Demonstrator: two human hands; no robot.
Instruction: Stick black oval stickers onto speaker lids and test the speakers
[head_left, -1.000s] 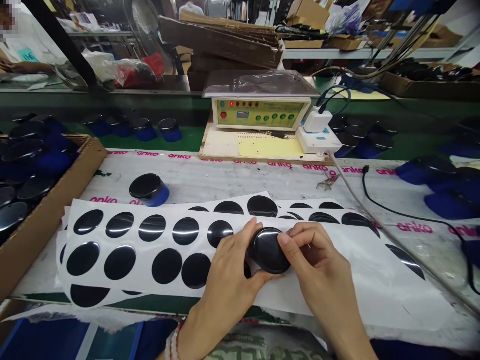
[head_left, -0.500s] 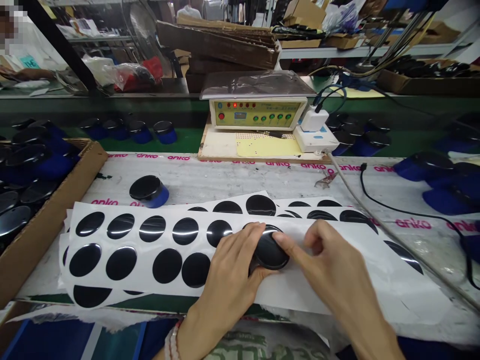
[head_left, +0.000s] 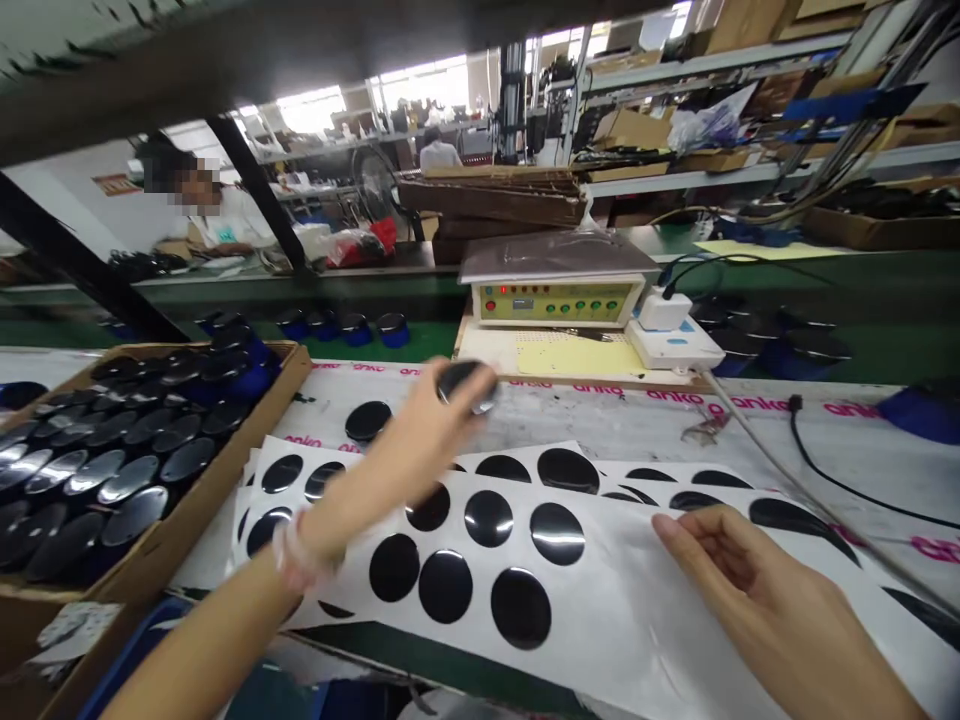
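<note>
A round black-topped piece [head_left: 471,388] is in my left hand [head_left: 420,430], which is raised over the back edge of the sticker sheets and blurred by motion. Under my forearm lies a white backing sheet [head_left: 615,590] with round black stickers [head_left: 521,608], on top of further sheets. My right hand [head_left: 757,590] is low over the bare right part of this sheet. Its thumb is stretched out and its other fingers are loosely curled, with nothing visible between them. Another black-topped piece [head_left: 367,421] stands behind the sheets, just left of my left hand.
A cardboard box [head_left: 289,385] full of black-topped pieces stands on the left. At the back are a control unit [head_left: 559,303] and a white power strip [head_left: 679,345], with cables running right. More blue pieces [head_left: 391,330] stand on the green surface. A person [head_left: 232,215] sits across.
My left hand has lifted the black-topped piece off the sheet, back and left. My right hand has let go of it and moved right. The view has tilted up and turned left.
</note>
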